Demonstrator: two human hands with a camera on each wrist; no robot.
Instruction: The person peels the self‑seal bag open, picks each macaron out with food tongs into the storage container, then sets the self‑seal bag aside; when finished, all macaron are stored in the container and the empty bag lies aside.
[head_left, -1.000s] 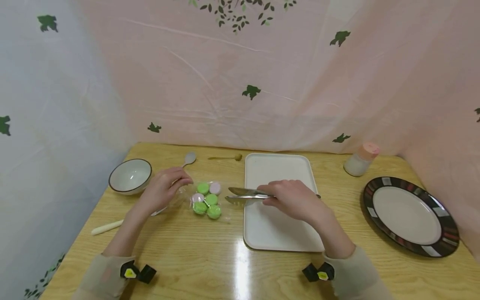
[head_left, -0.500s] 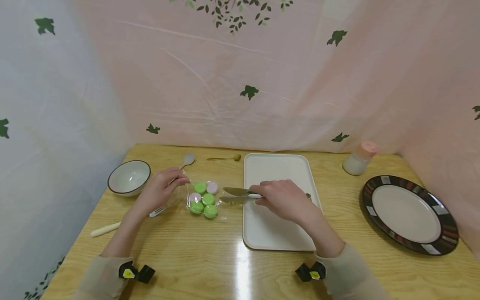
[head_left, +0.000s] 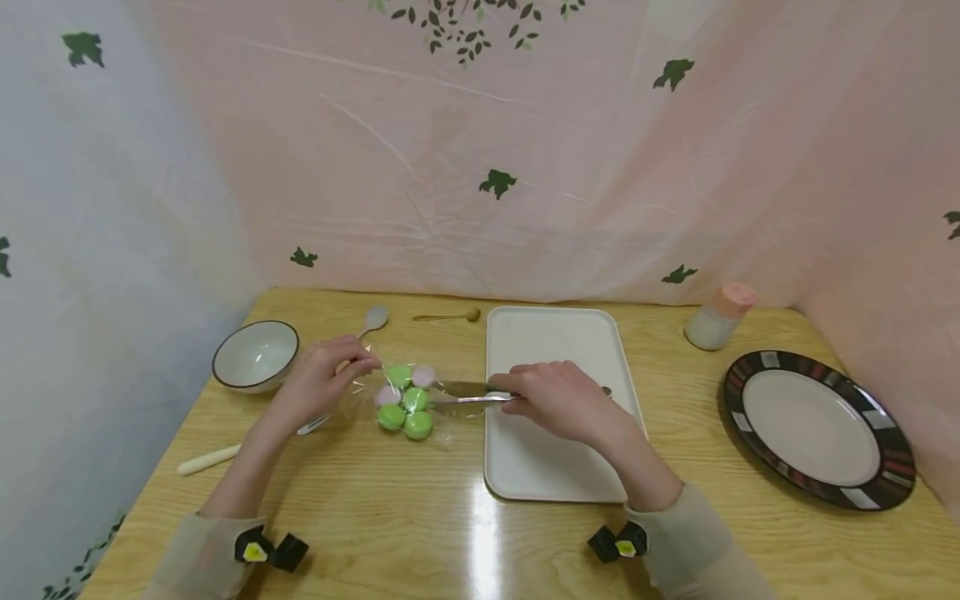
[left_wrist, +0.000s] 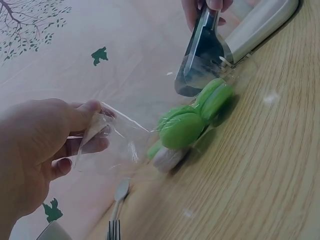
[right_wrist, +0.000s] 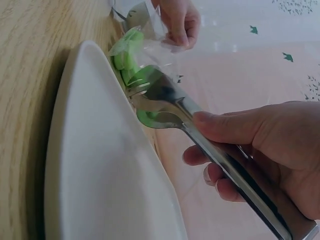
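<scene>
My left hand (head_left: 324, 377) pinches one end of a clear plastic bag (left_wrist: 125, 142) between thumb and fingers. Green and pale lilac macarons (head_left: 415, 400) lie inside it on the wooden table. From the right, my right hand (head_left: 562, 402) grips metal tongs (right_wrist: 220, 160), with their arms apart. The tong heads reach the right end of the bag, close to the macarons, as the left wrist view also shows. Whether they are inside the film is hard to tell. Below my right hand lies a white rectangular tray (head_left: 551, 475).
At the left stand a dark-rimmed bowl (head_left: 256, 357), a fork (head_left: 312, 424), a spoon (head_left: 376, 317) and a cream-coloured handle (head_left: 210, 460). A small gold utensil (head_left: 450, 316) lies at the back. To the right are a pink-lidded jar (head_left: 716, 321) and a dark-rimmed plate (head_left: 810, 429).
My right hand has moved left, bringing the tongs from over the tray's left edge to the bag beside the macarons. The left hand keeps its pinch on the bag, nearly still.
</scene>
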